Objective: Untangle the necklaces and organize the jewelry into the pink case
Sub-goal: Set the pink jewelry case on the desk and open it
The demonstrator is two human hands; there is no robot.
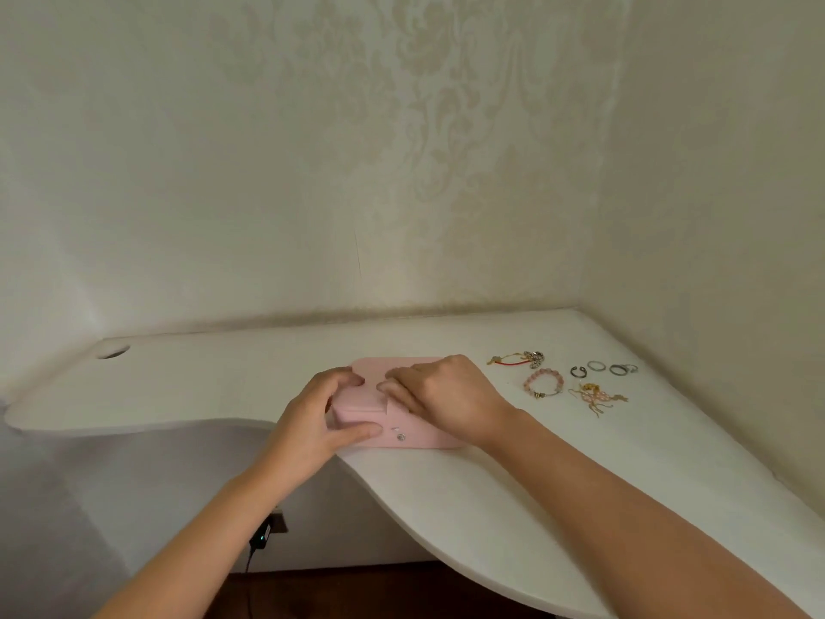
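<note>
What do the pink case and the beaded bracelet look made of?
Pink case: smooth matte pink, likely faux leather or plastic, judging by its even, glare-free surface. Beaded bracelet: pale pink beads with a soft sheen, possibly stone or glass; too small to tell which.

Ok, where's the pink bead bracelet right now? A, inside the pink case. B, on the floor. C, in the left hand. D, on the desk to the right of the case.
D: the pink bead bracelet lies on the white desk, to the right of the closed pink case, with no hand on it.
</note>
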